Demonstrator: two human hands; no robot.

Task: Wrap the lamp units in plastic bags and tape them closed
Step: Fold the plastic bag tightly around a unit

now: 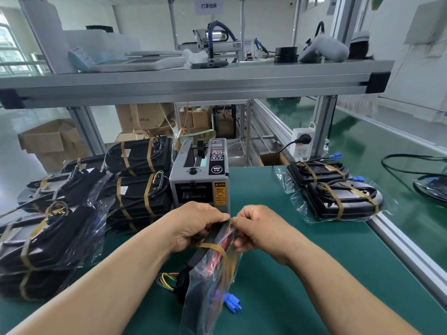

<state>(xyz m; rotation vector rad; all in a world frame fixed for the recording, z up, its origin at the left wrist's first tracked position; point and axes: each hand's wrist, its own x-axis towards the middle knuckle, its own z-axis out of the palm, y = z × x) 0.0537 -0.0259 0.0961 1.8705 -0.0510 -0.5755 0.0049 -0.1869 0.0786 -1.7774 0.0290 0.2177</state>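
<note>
The bagged lamp unit (208, 247) stands tilted on the green mat (302, 262); left hand (196, 226) grips its top, right hand (256, 230) pinches the plastic bag (200, 310), perhaps tape, before the tape dispenser (200, 175).

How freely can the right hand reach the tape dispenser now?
Probably yes: the tape dispenser stands just behind the right hand, nothing between, but that hand pinches the plastic bag and must let go first.
</note>
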